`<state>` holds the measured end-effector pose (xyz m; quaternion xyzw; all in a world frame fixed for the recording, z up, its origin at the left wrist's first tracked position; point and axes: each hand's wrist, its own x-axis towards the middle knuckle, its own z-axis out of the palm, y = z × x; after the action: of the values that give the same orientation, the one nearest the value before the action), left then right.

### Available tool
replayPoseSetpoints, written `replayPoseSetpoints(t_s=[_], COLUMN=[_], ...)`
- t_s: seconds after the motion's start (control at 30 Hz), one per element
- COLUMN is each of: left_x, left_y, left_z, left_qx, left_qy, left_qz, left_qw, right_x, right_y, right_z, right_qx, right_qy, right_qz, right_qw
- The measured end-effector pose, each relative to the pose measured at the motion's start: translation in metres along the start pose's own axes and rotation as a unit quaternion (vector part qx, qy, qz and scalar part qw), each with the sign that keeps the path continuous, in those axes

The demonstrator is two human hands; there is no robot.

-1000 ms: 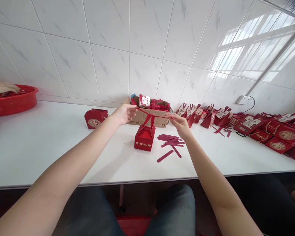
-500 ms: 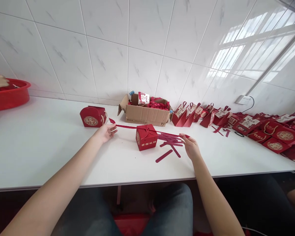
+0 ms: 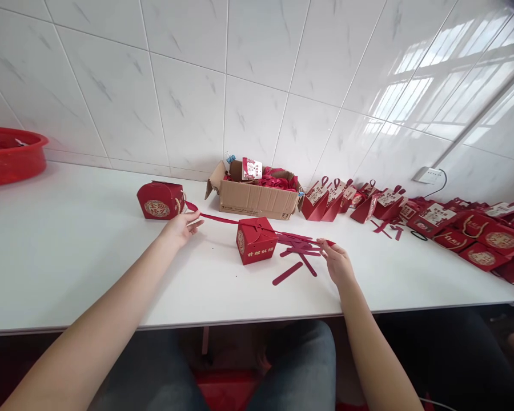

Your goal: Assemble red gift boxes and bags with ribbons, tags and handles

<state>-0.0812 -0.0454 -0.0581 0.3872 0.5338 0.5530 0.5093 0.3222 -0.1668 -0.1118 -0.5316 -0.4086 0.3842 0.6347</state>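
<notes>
A red gift box [image 3: 257,245] with gold lettering stands upright on the white table, a red ribbon [image 3: 218,218] crossing its top. My left hand [image 3: 184,225] pinches the ribbon's left end, and a loose tail points back toward another red box [image 3: 159,201] with a round gold print. On the other side, my right hand [image 3: 334,257] grips the right end between thumb and fingers. Between the hands the ribbon runs nearly straight over the box. Dark red strips [image 3: 300,246] lie in a loose pile just right of the box, near my right hand.
Behind stands a cardboard box [image 3: 257,202] full of red ribbon, with a tag clipped in. A red basin [image 3: 17,160] is at the far left. Tagged triangular boxes [image 3: 317,202] and a heap of red boxes [image 3: 480,234] line the right. A power strip [image 3: 427,175] hangs on the wall.
The view has shifted slightly. The ribbon's left tail, which stuck up past my left hand, now lies back behind the fingers. The other person's hand over the basin is out of view.
</notes>
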Motion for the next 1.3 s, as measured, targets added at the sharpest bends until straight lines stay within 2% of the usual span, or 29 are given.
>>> replayPoseSetpoints(t_s=[0.1,0.2,0.27,0.33,0.37,0.4,0.43,0.5,0.57,0.67,0.83,1.07,1.3], left_x=[-0.005,-0.016,-0.027,-0.042,-0.05,-0.057,-0.064,-0.072,-0.073,-0.067,-0.06,-0.061,-0.06], left_y=[0.002,0.006,0.01,0.013,0.014,0.014,0.014,0.011,0.006,-0.003,-0.01,-0.012,-0.014], left_z=[-0.004,-0.006,-0.001,0.012,0.02,0.029,0.039,0.056,0.067,0.073,0.064,0.058,0.059], left_qx=[0.116,0.219,0.258,0.29,0.315,0.337,0.351,0.379,0.404,0.404,0.353,0.328,0.32], left_qy=[-0.003,0.024,0.05,0.035,-0.005,-0.076,-0.15,-0.248,-0.286,-0.311,-0.33,-0.334,-0.339], left_qz=[0.021,0.085,0.14,0.217,0.274,0.318,0.333,0.324,0.302,0.296,0.32,0.305,0.297], left_qw=[0.993,0.972,0.955,0.931,0.909,0.883,0.862,0.83,0.815,0.808,0.815,0.829,0.834], right_x=[0.005,0.015,0.02,0.023,0.024,0.025,0.025,0.027,0.032,0.038,0.033,0.016,0.01], right_y=[-0.01,-0.027,-0.041,-0.056,-0.063,-0.069,-0.073,-0.075,-0.067,-0.048,-0.029,-0.031,-0.035], right_z=[0.0,0.002,0.01,0.025,0.034,0.045,0.057,0.079,0.097,0.111,0.114,0.121,0.122], right_qx=[-0.035,-0.077,-0.104,-0.14,-0.16,-0.169,-0.175,-0.199,-0.214,-0.213,-0.21,-0.198,-0.207], right_qy=[-0.004,0.043,0.096,0.104,0.063,-0.006,-0.082,-0.222,-0.311,-0.363,-0.372,-0.345,-0.342], right_qz=[0.038,0.045,0.005,-0.084,-0.135,-0.169,-0.192,-0.207,-0.187,-0.157,-0.166,-0.169,-0.165], right_qw=[0.999,0.995,0.99,0.981,0.976,0.971,0.962,0.932,0.907,0.893,0.889,0.902,0.902])
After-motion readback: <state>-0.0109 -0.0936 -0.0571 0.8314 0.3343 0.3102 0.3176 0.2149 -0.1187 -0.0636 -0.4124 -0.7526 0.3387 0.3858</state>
